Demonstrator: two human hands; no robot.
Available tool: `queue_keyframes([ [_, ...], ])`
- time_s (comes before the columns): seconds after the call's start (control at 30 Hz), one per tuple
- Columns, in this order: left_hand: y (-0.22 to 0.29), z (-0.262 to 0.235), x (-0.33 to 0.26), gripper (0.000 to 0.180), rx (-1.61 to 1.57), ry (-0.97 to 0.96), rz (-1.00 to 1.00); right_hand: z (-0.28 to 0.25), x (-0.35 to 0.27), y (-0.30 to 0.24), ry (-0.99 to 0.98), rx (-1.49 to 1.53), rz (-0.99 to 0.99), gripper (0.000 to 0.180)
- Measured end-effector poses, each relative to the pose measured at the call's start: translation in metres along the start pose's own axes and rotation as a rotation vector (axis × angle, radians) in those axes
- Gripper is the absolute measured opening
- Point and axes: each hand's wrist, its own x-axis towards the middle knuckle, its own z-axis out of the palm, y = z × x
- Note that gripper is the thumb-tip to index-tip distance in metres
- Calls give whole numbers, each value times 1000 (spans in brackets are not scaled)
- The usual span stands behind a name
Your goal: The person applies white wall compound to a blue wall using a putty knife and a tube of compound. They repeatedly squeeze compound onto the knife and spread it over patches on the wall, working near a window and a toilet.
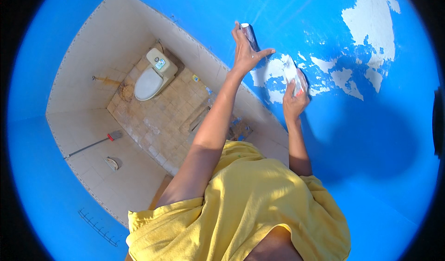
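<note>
Up against the blue wall (pixel 296 10) is my left hand (pixel 246 53), fingers curled along a short dark cylinder (pixel 249 33) with a white round end. Its thumb stretches out to the right, towards the peeled paint. My right hand (pixel 295 99) grips a flat whitish scraper-like piece (pixel 290 71) with a red mark low on it; its exact kind is unclear. The upper end of this piece lies at a bare white patch (pixel 270 73) where blue paint is gone. More ragged white patches (pixel 371 24) spread up and right across the wall.
Below left, a tiled floor (pixel 171 117) holds a white toilet (pixel 150 82) with its lid down. A long-handled brush (pixel 113 135) and a soap dish (pixel 111 163) are by the left tiled wall. A wire hook rack (pixel 97 227) hangs lower left. A yellow packet (pixel 195 78) lies on the floor.
</note>
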Motion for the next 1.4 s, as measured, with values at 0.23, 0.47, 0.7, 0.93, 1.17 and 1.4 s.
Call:
queue_keyframes([
  [0.23, 1, 0, 0, 135, -35, -12, -19, -3, -4, 3, 67, -13, 77, 22],
  [0.47, 3, -3, 0, 132, 18, -24, -11, -27, -7, 3, -152, -194, 298, 15],
  [0.7, 3, -3, 0, 133, -13, -23, -22, -13, -4, 7, -81, -86, 76, 13],
  [0.93, 3, -2, -1, 136, -26, -7, -21, -12, 5, -4, -107, -85, 98, 12],
  [1.17, 1, -1, 0, 138, 40, 16, 17, -13, 8, -6, -123, -90, 226, 14],
  [1.4, 1, -1, 0, 136, -38, 0, -4, -16, 6, -2, -81, -118, 21, 13],
])
